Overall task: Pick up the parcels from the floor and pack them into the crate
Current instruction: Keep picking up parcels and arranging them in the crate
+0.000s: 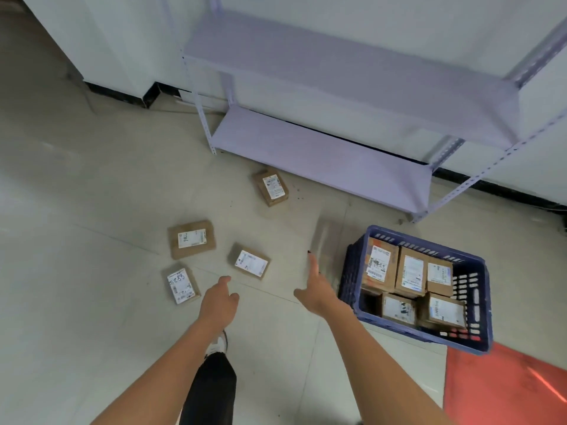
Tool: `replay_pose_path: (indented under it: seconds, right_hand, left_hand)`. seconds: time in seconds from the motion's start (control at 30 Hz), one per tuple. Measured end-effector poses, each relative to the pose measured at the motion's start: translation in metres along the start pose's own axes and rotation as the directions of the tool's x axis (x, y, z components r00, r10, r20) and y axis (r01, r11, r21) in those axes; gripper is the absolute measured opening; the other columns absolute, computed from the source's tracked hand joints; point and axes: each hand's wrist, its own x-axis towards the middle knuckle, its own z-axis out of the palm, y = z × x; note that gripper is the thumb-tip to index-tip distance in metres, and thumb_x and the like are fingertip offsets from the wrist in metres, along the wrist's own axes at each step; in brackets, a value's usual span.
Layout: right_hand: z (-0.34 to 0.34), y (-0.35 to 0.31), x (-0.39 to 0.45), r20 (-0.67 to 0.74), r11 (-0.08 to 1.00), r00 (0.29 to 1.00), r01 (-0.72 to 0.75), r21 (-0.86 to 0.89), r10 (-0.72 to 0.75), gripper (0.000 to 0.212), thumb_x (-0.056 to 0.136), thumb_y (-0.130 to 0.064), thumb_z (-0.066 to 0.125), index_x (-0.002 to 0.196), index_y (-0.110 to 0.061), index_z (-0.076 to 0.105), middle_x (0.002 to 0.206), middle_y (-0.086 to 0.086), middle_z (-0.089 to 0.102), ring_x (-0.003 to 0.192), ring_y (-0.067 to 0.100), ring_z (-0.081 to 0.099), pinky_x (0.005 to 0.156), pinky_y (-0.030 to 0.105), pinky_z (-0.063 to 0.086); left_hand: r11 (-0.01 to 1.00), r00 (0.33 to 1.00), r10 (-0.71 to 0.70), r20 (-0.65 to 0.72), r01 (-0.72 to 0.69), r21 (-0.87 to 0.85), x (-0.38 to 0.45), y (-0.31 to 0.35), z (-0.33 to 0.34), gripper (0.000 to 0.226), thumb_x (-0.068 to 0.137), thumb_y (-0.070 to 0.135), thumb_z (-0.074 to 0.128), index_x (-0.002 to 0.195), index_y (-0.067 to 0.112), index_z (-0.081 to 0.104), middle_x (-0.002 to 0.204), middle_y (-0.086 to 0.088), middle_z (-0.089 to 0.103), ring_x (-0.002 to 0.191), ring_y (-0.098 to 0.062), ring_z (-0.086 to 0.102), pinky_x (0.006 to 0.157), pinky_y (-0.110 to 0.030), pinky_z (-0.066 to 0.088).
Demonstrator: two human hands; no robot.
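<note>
- Head view: left hand loosely curled, empty, above the floor.
- Right hand spread, index finger out, empty.
- Four parcels on the floor: two ahead-left of the left hand, one between the hands, one far ahead by the shelf.
- Blue crate just right of the right hand, five parcels inside.

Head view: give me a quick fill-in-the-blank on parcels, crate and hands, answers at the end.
1. The number of parcels lying on the floor is ____.
2. The crate is coloured ____.
3. The left hand and right hand each hold ____.
4. The parcel nearest the shelf lies with its label facing ____.

Answers: four; blue; nothing; up
</note>
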Motion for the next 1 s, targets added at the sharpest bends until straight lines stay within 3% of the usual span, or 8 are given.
replay_pose_path:
  seconds: [0.1, 0.2, 0.43, 0.67, 0.73, 0.8, 0.9, 1.0]
  right_hand:
    - [0.042, -0.047, 0.037, 0.013, 0.998, 0.999, -0.043, 0.054, 0.042, 0.087, 0.089, -0.011, 0.048, 0.148, -0.032, -0.012, 0.077, 0.001, 0.039, 0.056, 0.012, 0.038, 0.056, 0.025, 0.037]
    - [0.078, -0.075, 0.076, 0.041, 0.995, 0.997, -0.066, 0.077, 0.063, 0.085, 0.089, -0.012, 0.048, 0.149, -0.029, -0.009, 0.067, -0.005, 0.028, 0.054, 0.010, 0.035, 0.053, 0.023, 0.033]
    - [0.144, -0.060, 0.199, 0.029, 0.967, 0.977, -0.215, 0.138, 0.213, 0.078, 0.084, -0.015, 0.048, 0.148, -0.023, 0.003, 0.066, -0.008, 0.033, 0.061, 0.013, 0.040, 0.075, 0.034, 0.036]
    - [0.217, 0.031, 0.340, 0.000, 0.916, 0.936, -0.344, 0.205, 0.351, 0.075, 0.085, -0.013, 0.051, 0.147, -0.021, 0.010, 0.069, -0.003, 0.046, 0.055, 0.010, 0.045, 0.053, 0.024, 0.041]
    - [0.234, 0.055, 0.373, 0.005, 0.888, 0.923, -0.370, 0.274, 0.384, 0.076, 0.086, -0.014, 0.052, 0.148, -0.018, 0.007, 0.082, 0.001, 0.054, 0.061, 0.011, 0.048, 0.055, 0.024, 0.040]
    - [0.248, 0.076, 0.401, -0.003, 0.855, 0.912, -0.384, 0.349, 0.411, 0.081, 0.088, -0.016, 0.054, 0.149, -0.017, 0.002, 0.115, 0.011, 0.057, 0.081, 0.019, 0.055, 0.067, 0.027, 0.041]
    - [0.264, 0.103, 0.436, -0.021, 0.802, 0.897, -0.384, 0.458, 0.441, 0.087, 0.089, -0.019, 0.056, 0.150, -0.019, -0.005, 0.145, 0.009, 0.040, 0.109, 0.024, 0.051, 0.078, 0.027, 0.037]
    - [0.272, 0.115, 0.458, -0.029, 0.752, 0.897, -0.352, 0.558, 0.442, 0.080, 0.086, -0.020, 0.060, 0.149, -0.021, 0.010, 0.118, -0.006, 0.056, 0.099, 0.016, 0.056, 0.074, 0.020, 0.040]
  left_hand:
    - [1.000, 0.999, -0.005, 0.042, 0.003, 0.028, 0.047, -0.023, -0.040, 0.048, 0.092, 0.011, 0.043, 0.139, 0.013, 0.034, 0.125, -0.015, 0.055, 0.110, -0.026, 0.054, 0.081, -0.028, 0.041]
    - [0.998, 0.996, 0.003, 0.084, -0.008, 0.064, 0.095, -0.041, -0.063, 0.049, 0.091, 0.009, 0.045, 0.139, 0.013, 0.034, 0.127, -0.015, 0.054, 0.117, -0.026, 0.051, 0.089, -0.032, 0.042]
    - [0.998, 0.985, 0.028, 0.169, -0.039, 0.059, 0.204, -0.094, -0.040, 0.054, 0.089, 0.006, 0.046, 0.140, 0.016, 0.032, 0.141, -0.010, 0.046, 0.125, -0.022, 0.045, 0.098, -0.029, 0.036]
    - [0.997, 0.961, -0.040, 0.273, 0.019, 0.079, 0.322, -0.178, 0.069, 0.057, 0.090, 0.007, 0.047, 0.143, 0.016, 0.027, 0.146, -0.007, 0.040, 0.134, -0.021, 0.038, 0.108, -0.030, 0.030]
    - [0.997, 0.963, -0.045, 0.266, 0.028, 0.068, 0.354, -0.194, 0.099, 0.058, 0.090, 0.006, 0.048, 0.143, 0.015, 0.026, 0.146, -0.008, 0.039, 0.134, -0.022, 0.038, 0.107, -0.031, 0.031]
    - [0.998, 0.970, -0.045, 0.240, 0.033, 0.055, 0.386, -0.205, 0.126, 0.061, 0.088, 0.006, 0.049, 0.144, 0.015, 0.025, 0.147, -0.007, 0.038, 0.133, -0.023, 0.039, 0.106, -0.032, 0.032]
    - [0.999, 0.973, -0.038, 0.228, 0.042, -0.015, 0.431, -0.213, 0.159, 0.068, 0.086, 0.005, 0.051, 0.146, 0.018, 0.020, 0.150, -0.004, 0.033, 0.136, -0.023, 0.036, 0.106, -0.032, 0.032]
    - [0.994, 0.969, 0.013, 0.249, 0.015, -0.110, 0.461, -0.208, 0.184, 0.075, 0.085, 0.008, 0.056, 0.147, 0.027, 0.017, 0.151, 0.002, 0.033, 0.134, -0.021, 0.037, 0.104, -0.030, 0.033]
